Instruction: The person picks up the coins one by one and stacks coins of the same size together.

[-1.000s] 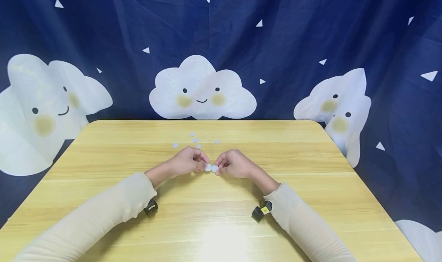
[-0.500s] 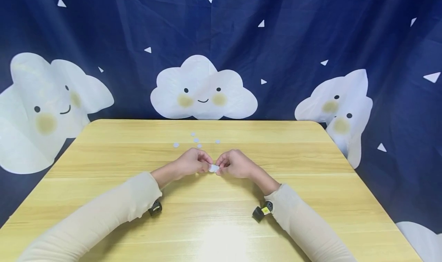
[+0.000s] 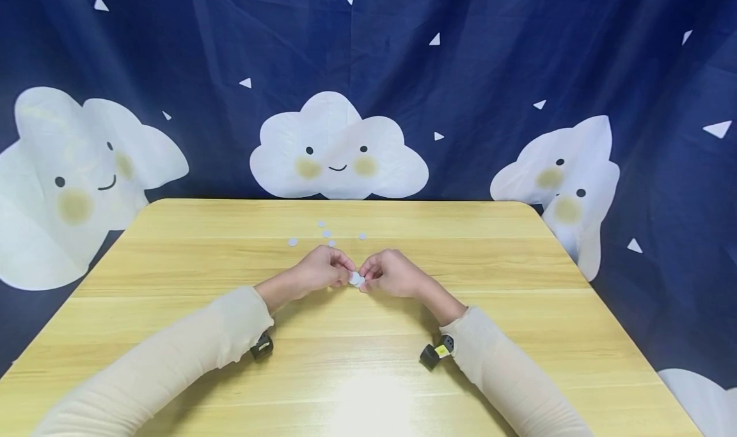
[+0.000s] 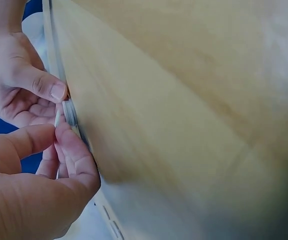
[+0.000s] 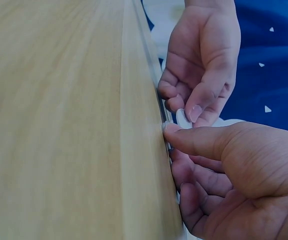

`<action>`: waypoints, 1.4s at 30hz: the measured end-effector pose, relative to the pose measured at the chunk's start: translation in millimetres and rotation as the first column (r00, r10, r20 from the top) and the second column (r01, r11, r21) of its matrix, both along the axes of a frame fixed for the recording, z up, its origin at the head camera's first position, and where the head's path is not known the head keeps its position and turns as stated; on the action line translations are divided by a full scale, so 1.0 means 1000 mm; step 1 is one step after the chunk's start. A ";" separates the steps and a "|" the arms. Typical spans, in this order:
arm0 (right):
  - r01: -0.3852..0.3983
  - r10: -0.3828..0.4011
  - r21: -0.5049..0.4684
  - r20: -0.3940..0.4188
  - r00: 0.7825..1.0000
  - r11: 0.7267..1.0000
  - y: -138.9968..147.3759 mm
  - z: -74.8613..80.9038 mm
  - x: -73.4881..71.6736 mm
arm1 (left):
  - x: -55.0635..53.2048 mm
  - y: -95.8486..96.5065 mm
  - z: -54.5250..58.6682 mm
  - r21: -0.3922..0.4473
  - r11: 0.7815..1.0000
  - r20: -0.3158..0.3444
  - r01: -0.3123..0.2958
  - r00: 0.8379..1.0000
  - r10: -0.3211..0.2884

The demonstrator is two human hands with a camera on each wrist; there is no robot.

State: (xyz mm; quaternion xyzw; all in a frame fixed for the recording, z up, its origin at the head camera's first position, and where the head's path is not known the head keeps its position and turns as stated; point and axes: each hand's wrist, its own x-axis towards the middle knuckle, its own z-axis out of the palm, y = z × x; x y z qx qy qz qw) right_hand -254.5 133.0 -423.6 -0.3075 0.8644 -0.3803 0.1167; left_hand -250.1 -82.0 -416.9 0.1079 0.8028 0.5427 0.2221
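Note:
Near the middle of the table, my left hand (image 3: 321, 267) pinches a small round white disc (image 5: 183, 119) between thumb and fingertips. The disc is tilted nearly on edge. Facing it, my right hand (image 3: 397, 274) holds what looks like a short stack of similar discs (image 4: 70, 112), its thumb on the near side. In the head view the left disc (image 3: 354, 278) overlaps the right-hand discs, and the fingertips of both hands almost meet. Whether the left disc touches the stack is hard to tell, since fingers partly cover it.
Beyond the hands, several loose white discs lie scattered on the wooden table (image 3: 201, 258), among them one at the left (image 3: 293, 242) and one at the right (image 3: 362, 236). A blue curtain (image 3: 460, 72) with cloud prints hangs behind the table's far edge.
My left hand has moved slightly right, bringing its disc from beside the right-hand disc to overlapping it. My right hand stays almost still, and the loose discs have not moved.

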 end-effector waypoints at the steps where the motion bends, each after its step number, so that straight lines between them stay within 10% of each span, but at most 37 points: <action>1: -0.001 0.001 0.000 0.000 1.000 1.000 0.000 0.000 0.000 | 0.000 0.000 -0.001 0.002 1.000 0.003 -0.002 1.000 0.002; 42: 0.011 -0.011 -0.007 0.032 0.999 1.000 0.000 -0.004 -0.002 | -0.001 -0.004 0.000 -0.104 0.995 -0.050 -0.004 0.999 -0.002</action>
